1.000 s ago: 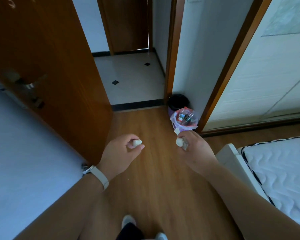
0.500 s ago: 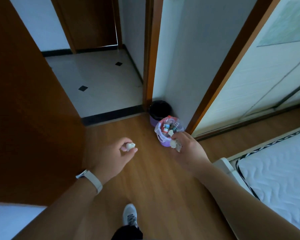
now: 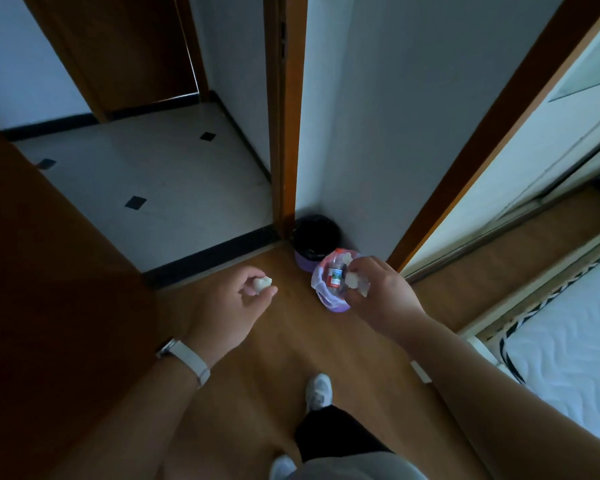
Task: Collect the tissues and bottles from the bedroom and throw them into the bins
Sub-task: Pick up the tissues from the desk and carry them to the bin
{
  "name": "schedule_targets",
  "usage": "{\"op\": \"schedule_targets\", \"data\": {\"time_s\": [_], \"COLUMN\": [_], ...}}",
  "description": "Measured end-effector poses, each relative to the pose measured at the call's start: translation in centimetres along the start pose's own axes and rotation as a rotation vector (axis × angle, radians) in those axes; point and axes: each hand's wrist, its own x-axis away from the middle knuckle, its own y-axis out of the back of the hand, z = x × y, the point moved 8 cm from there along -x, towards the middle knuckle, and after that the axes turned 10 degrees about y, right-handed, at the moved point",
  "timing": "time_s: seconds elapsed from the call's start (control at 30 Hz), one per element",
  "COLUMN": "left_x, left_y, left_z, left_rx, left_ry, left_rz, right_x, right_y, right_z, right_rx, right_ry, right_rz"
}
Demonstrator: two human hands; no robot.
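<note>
crumpled tissue wads pinched in closed fingers of left hand (image 3: 222,306) and right hand (image 3: 378,292).

Smooth wood floor (image 3: 291,341); crumpled paper tissue (image 3: 262,283); quilted mattress (image 3: 575,344).

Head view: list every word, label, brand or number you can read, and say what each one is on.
No text can be read.
Bottle in the bin with the clear bag: red, white and green label, print too blurred to read.
Tissues in the left hand and right hand, black-lined bin, wristband: no visible text.
</note>
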Motion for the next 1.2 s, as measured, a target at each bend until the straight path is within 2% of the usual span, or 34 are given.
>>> {"op": "schedule_targets", "data": {"time_s": [0.23, 0.4, 0.63, 0.9, 1.03, 1.2], "left_x": [-9.9, -19.3, -31.5, -39.7, -44.2, -49.5], "left_y": [-3.0, -5.3, -8.5, -11.0, -12.9, -16.9], "left_z": [1.5, 1.5, -2.6, -4.1, -3.3, -2.2], "left_rx": [0.035, -0.032, -0.097, -0.137, -0.142, -0.165], "left_ry": [0.046, 0.058, -0.047, -0.138, -0.170, -0.256], "left_rz": [0.052, 0.109, 0.144, 0.238, 0.322, 0.517], "right_x": [-8.8, -16.9, -26.1, -31.2, -32.8, -35.3], "right_y": [-2.7, -4.0, -3.1, -3.1, -4.8, -6.7], "right_z": [-5.8, -11.0, -16.1, -20.2, -22.0, -23.5], "right_rx": [-0.028, -0.058, -0.063, -0.076, -0.087, -0.049], "right_ry": [-0.065, -0.150, -0.176, -0.289, -0.388, -0.523], "right_rz": [-0.024, 0.056, 0.106, 0.083, 0.103, 0.093]}}
